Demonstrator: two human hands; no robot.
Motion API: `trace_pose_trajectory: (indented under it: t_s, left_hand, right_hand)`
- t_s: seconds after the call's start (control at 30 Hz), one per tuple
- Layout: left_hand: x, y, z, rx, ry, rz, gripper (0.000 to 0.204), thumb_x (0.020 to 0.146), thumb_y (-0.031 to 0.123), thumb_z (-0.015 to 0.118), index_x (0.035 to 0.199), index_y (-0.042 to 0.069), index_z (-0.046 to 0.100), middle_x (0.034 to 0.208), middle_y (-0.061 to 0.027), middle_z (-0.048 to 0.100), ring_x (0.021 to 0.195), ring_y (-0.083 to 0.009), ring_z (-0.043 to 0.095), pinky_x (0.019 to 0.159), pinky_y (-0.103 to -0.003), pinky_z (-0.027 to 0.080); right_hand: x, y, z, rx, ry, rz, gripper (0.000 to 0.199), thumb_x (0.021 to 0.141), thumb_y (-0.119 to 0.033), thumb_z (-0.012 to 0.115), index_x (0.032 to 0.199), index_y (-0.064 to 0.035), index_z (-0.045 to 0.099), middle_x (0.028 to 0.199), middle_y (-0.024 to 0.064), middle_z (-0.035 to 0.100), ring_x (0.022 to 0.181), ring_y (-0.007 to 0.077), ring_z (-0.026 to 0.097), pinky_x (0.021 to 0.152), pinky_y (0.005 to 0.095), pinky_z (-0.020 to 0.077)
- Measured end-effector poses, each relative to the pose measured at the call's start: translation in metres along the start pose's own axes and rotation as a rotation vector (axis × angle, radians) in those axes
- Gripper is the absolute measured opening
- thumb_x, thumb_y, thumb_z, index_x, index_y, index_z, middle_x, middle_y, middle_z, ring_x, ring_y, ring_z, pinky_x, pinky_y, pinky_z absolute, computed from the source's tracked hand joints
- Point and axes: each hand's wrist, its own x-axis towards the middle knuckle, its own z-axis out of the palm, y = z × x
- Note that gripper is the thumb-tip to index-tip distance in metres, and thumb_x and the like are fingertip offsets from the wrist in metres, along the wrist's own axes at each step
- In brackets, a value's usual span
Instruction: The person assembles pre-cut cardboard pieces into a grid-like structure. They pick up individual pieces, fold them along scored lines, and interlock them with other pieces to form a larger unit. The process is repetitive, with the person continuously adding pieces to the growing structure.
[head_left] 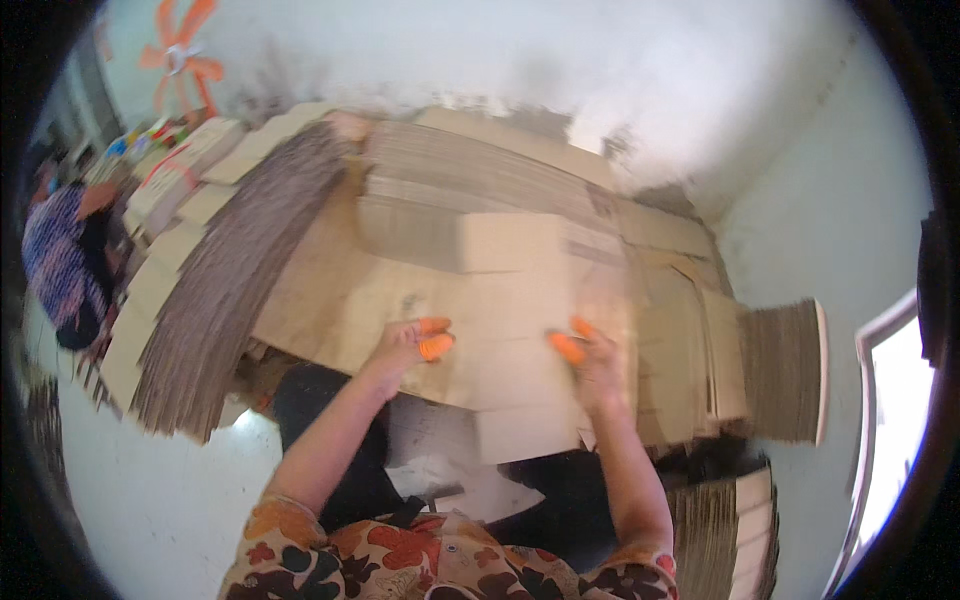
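A long tan cardboard sheet [520, 310] with crease lines lies in front of me, its near end jutting past the edge of the wooden table [310, 270]. My left hand [412, 347] is just left of the sheet, apart from it, with thumb and finger spread and nothing between them. Orange covers sit on fingertips of both hands. My right hand [592, 358] is at the sheet's right edge, its covered fingertips apart and overlapping that edge. Whether they press on the cardboard is hard to tell through the blur.
A long fanned stack of cardboard [240, 270] runs along the left. More stacks stand at the back [480, 170] and right [785, 370], with another low on the right [705, 530]. A person [70, 250] sits far left, near an orange fan [178, 60].
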Motion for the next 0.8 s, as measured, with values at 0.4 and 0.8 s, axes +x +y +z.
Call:
trace_pose_trajectory:
  t_s: [0.4,0.8]
  left_hand:
    - [0.101,-0.010,0.065,-0.147,0.069,0.060,0.019,0.082,0.002,0.066,0.100,-0.003,0.061,0.095,-0.0105,0.066,0.082,-0.0160,0.065,0.071,-0.028,0.054]
    - [0.252,-0.015,0.171,1.539,-0.102,0.767,0.043,0.075,0.019,0.076,0.109,0.000,0.057,0.105,-0.0121,0.059,0.102,-0.0257,0.051,0.091,-0.039,0.041]
  right_hand:
    - [0.016,0.047,-0.027,-0.162,0.003,-0.353,0.067,0.077,-0.015,0.078,0.134,-0.0004,0.048,0.084,0.0066,0.064,0.067,0.0077,0.056,0.061,0.0248,0.0487]
    - [0.053,0.006,-0.124,-0.917,0.735,-0.482,0.067,0.080,-0.006,0.073,0.140,-0.0064,0.042,0.058,0.0098,0.047,0.050,0.0129,0.036,0.046,0.0247,0.0376]
